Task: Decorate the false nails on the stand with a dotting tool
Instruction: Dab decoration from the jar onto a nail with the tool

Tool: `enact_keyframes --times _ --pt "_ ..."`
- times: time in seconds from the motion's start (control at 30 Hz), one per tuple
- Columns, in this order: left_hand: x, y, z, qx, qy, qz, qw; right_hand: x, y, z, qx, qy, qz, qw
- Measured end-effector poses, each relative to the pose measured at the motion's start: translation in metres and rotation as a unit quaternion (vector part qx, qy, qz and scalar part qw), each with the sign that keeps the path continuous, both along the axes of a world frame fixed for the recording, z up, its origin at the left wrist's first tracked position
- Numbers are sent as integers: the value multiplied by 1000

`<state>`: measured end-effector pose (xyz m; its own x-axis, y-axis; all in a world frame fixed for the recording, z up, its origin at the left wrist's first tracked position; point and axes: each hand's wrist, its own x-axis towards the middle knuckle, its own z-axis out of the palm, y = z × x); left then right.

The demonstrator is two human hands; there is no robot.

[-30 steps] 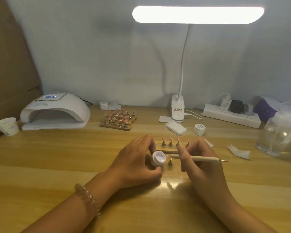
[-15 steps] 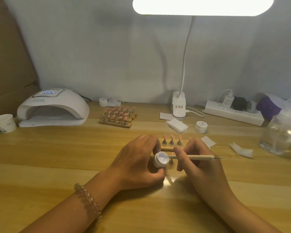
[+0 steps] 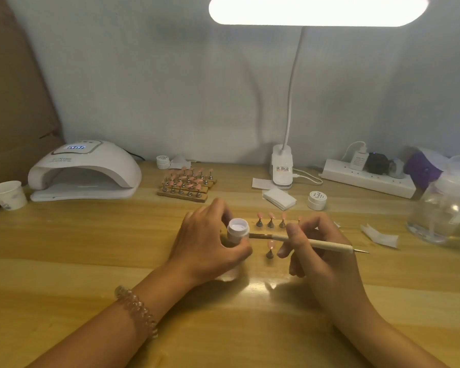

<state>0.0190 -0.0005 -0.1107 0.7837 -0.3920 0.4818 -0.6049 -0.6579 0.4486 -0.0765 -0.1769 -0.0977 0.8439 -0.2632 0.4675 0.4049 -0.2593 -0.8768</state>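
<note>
Pink false nails [image 3: 271, 215] sit on small metal cone holders in a row on a light wooden stand strip [image 3: 275, 227], on the wooden surface [image 3: 91, 248] just beyond the hands. Three show clearly; a fourth is mostly hidden behind the right hand [image 3: 327, 261]. A single pink nail [image 3: 271, 245] on its own cone holder stands off the strip, nearer the person, between the two hands.

Fingers and thumb of the left hand [image 3: 205, 245] curl round a small open white jar [image 3: 238, 229], mouth up. The right hand pinches a slim cream dotting tool [image 3: 329, 245], held near level. Its metal tip sticks out right and the other end points at the jar; contact unclear. The hands are apart. There is a clear beaded bracelet [image 3: 136, 309] on the left wrist.

Further out:
- closed white pot [image 3: 317, 200] and stack of white pads [image 3: 279, 199] behind the strip
- crumpled white wipe [image 3: 380, 235] and clear plastic bottle [image 3: 446, 208] to the right
- second wooden stand full of pink nails [image 3: 187, 184] back left
- white dome nail lamp [image 3: 85, 168] and white paper cup [image 3: 7, 195] far left
- lit white desk lamp [image 3: 318, 10] and white power strip [image 3: 367, 179] at the back
</note>
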Motion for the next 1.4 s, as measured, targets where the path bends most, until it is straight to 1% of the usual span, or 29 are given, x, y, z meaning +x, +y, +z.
enact_keyframes --times 0.13,0.2,0.33,0.43,0.47,0.53,0.57,0.6,0.63,0.73,0.77,0.83,1.03,1.4 --pt "13 5 -2 -29 34 117 992 0 -4 2 70 35 -2 997" --pt "18 8 -4 -22 54 152 987 2 -7 2 106 61 3 992" --pt "20 8 -8 22 90 164 982 5 -10 1 157 99 13 982" --pt "18 6 -6 35 94 166 981 4 -10 3 166 102 8 981" --pt "16 6 -4 37 82 167 982 4 -10 3 169 100 6 980" --pt "7 3 1 29 -2 141 990 4 -10 4 178 102 1 979" --pt "1 0 4 23 -51 109 992 4 -10 5 182 104 0 978" --pt "-7 -4 8 20 -76 77 994 4 -10 5 186 107 0 977" --pt "-14 -9 10 24 -66 48 996 5 -9 5 192 110 -2 975" --pt "-28 -23 6 38 48 -12 998 5 -10 5 206 118 -8 971" --pt "-28 -25 4 36 73 -22 996 5 -10 4 203 122 -10 972" --pt "-28 -27 1 21 99 -36 994 6 -10 3 194 128 -20 972" --pt "-25 -27 -1 -13 121 -100 988 8 -9 2 165 149 -29 975" --pt "-23 -24 -2 -30 125 -133 983 7 -6 1 136 154 -29 978"
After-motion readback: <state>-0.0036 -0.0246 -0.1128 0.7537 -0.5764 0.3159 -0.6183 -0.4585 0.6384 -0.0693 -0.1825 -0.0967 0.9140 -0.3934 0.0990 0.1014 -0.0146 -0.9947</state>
